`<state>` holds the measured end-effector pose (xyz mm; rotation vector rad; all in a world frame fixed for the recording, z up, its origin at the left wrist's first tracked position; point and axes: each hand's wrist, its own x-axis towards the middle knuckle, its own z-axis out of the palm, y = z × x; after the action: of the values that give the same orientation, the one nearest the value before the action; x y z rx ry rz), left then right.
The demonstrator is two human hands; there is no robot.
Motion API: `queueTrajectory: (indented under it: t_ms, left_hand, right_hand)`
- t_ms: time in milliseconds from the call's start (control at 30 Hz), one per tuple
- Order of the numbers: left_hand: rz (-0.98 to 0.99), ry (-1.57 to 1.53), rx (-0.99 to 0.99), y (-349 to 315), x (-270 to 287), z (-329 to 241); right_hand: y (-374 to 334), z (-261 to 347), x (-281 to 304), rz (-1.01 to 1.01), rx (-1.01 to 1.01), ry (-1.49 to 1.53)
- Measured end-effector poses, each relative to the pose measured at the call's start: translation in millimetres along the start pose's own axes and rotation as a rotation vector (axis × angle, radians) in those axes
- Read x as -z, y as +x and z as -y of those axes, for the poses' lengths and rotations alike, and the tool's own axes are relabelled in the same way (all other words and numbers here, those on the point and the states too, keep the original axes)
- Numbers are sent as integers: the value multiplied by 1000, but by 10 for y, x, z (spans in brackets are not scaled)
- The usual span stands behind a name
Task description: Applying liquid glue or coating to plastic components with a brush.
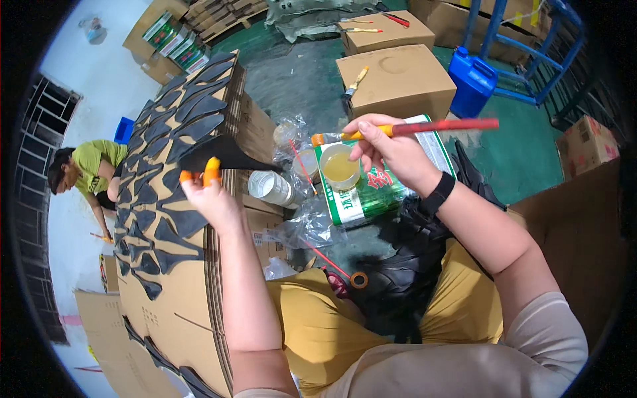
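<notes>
My left hand [217, 202], with orange covers on its fingertips, pinches a large curved black piece [229, 154] at the edge of the cardboard stack. My right hand [397, 154] holds a flat paintbrush [441, 126] with a red and yellow handle, a blurred red end and pale bristles. The bristles are over the rim of a clear plastic cup [340, 167] of yellowish liquid. That cup stands on a green and white tin [375, 204]. Many pointed black pieces [176, 229] lie in rows on the cardboard stack [174, 302] to my left.
White stacked cups [272, 188] and crumpled clear plastic [312, 222] are beside the tin. Cardboard boxes [398, 76] bearing brushes stand ahead, near a blue jerrycan [472, 83]. Black pieces [405, 278] lie between my legs. A person in a green shirt [96, 162] crouches at far left.
</notes>
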<state>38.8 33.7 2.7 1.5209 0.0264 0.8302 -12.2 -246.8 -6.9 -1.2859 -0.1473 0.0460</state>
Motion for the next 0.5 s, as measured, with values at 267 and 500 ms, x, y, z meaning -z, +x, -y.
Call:
queueTrajectory:
  t_ms: [267, 500]
  left_hand:
    - [289, 484, -422, -484, -335, -244]
    - [398, 554, -515, -867, -521, -504]
  right_hand:
    - [-243, -75, -626, -8, 193, 89]
    - [-187, -233, -835, -240, 212, 126]
